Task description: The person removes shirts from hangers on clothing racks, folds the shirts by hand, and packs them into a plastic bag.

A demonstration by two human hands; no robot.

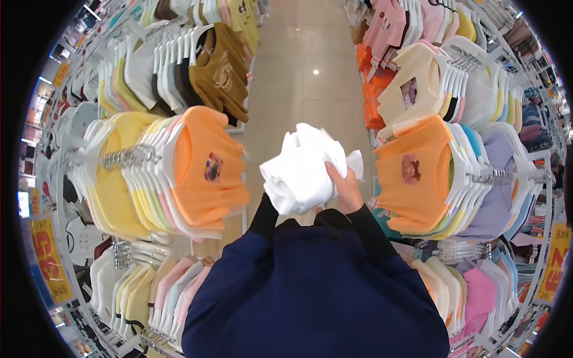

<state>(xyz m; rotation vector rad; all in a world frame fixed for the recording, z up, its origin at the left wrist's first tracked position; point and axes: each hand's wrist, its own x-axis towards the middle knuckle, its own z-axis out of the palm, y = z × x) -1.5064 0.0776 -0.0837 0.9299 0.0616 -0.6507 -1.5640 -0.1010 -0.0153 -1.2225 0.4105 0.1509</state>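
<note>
A bundled white garment [304, 173] is held up in front of my chest, over the aisle. My right hand [345, 186] grips its right side, thumb on top and the other fingers partly under the cloth. A loose flap of white fabric sticks out beyond that hand. My left sleeve reaches up to the lower left of the bundle. The cloth covers my left hand, so its fingers do not show.
Racks of hung shirts line both sides. An orange shirt [206, 170] faces the aisle on the left, another orange shirt [418, 173] on the right. A brown shirt [221, 71] hangs farther ahead. The tiled floor [301, 77] runs forward between them.
</note>
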